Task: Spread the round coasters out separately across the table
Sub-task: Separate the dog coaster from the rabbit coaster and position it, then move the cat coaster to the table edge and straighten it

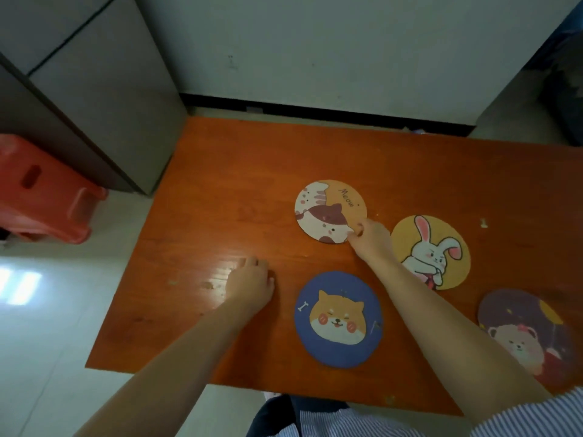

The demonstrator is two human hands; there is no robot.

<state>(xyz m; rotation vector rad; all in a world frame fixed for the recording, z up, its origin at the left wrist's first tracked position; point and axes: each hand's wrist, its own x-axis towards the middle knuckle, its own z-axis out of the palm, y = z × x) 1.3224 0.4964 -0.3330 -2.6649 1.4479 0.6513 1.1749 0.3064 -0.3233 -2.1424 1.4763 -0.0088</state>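
While the right hand (369, 238) pinches the cat coaster's (328, 209) near edge, the left hand (250, 283) rests flat and empty on the bench (220, 190); the coaster looks thin, light, stiff, best slid by its rim.

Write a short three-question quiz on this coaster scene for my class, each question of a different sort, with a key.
1. True or false: the right hand touches the cat coaster.
2. How many coasters lie on the table?
3. Which coaster lies nearest the left hand? A rabbit coaster, B dog coaster, C bear coaster.

Key: 1 true, fingers at its near edge. 2 four, none overlapping. 3 B.
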